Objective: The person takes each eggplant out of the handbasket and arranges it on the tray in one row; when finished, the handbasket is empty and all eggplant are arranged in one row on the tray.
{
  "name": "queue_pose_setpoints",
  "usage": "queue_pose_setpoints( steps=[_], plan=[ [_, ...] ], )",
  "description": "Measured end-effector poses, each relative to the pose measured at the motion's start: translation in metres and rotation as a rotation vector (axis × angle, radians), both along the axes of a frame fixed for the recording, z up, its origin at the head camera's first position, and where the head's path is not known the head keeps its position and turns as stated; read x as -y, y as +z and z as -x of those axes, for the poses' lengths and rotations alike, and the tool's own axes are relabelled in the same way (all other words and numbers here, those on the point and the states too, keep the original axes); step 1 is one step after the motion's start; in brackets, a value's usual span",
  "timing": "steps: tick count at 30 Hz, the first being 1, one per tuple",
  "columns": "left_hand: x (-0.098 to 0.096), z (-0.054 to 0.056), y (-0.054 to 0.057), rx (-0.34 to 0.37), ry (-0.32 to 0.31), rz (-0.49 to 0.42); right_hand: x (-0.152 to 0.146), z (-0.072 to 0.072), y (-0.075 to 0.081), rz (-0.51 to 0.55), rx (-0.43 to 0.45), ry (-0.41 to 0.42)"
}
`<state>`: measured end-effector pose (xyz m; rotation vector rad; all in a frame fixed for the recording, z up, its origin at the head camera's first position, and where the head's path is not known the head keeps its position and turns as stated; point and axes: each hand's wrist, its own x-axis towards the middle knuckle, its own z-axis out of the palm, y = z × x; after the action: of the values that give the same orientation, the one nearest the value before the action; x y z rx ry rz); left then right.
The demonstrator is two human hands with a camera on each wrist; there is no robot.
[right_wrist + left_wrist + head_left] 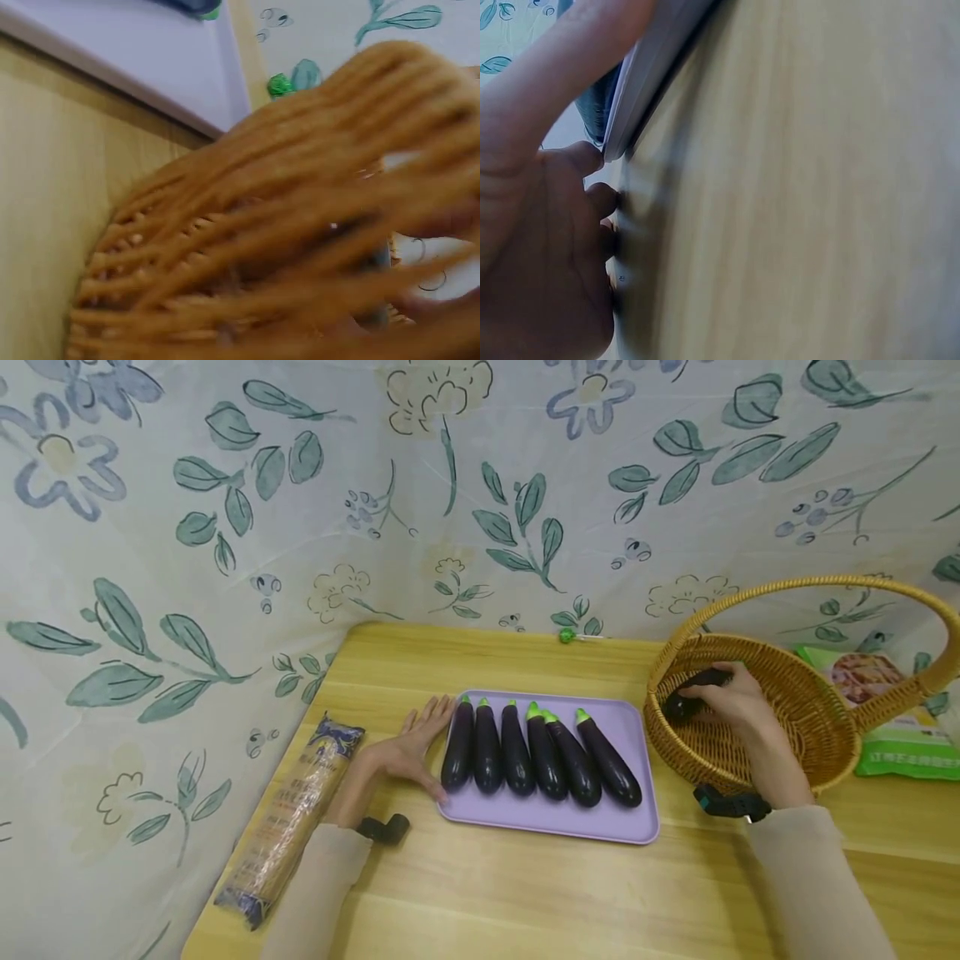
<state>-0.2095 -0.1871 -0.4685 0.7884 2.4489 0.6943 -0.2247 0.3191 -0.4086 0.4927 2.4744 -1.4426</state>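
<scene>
Inside the wicker basket [813,718], my right hand [738,697] grips a dark purple eggplant [681,706] near the basket's left wall. In the right wrist view the blurred wicker side [247,172] covers most of the hand and eggplant. Several eggplants [487,760] lie side by side on a lilac tray [540,827], their green stem ends pointing away from me. My left hand [408,756] has its fingers spread at the tray's left edge. Seen from the left wrist, the thumb and fingers of that hand [547,247] are at the tray's rim [641,82].
A long clear packet of pale sticks [296,818] lies along the table's left side. A small green-wrapped lollipop [567,635] is at the back edge. Behind and right of the basket lies a green printed bag [907,743]. Floral cloth [450,543] hangs behind the wooden table [540,902].
</scene>
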Motion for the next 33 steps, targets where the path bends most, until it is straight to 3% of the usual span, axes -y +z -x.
queue_pose_setpoints(
  steps=[10, 15, 20, 24, 33],
  plan=[
    [-0.001, 0.002, 0.0, 0.012, -0.003, 0.008, -0.027, -0.046, 0.02, 0.046, -0.062, 0.247],
    [-0.002, 0.002, 0.001, 0.021, -0.002, 0.003, -0.039, -0.076, 0.023, 0.064, -0.16, 0.389],
    [-0.003, 0.002, 0.0, 0.025, -0.002, 0.005, -0.044, -0.098, 0.02, 0.237, -0.234, 0.546],
    [-0.003, 0.001, 0.0, 0.034, 0.003, 0.019, -0.032, -0.107, 0.023, 0.293, -0.245, 0.655],
    [-0.001, 0.001, 0.0, 0.039, -0.009, 0.002, 0.015, -0.108, 0.023, 0.202, -0.237, 0.782]
  ],
)
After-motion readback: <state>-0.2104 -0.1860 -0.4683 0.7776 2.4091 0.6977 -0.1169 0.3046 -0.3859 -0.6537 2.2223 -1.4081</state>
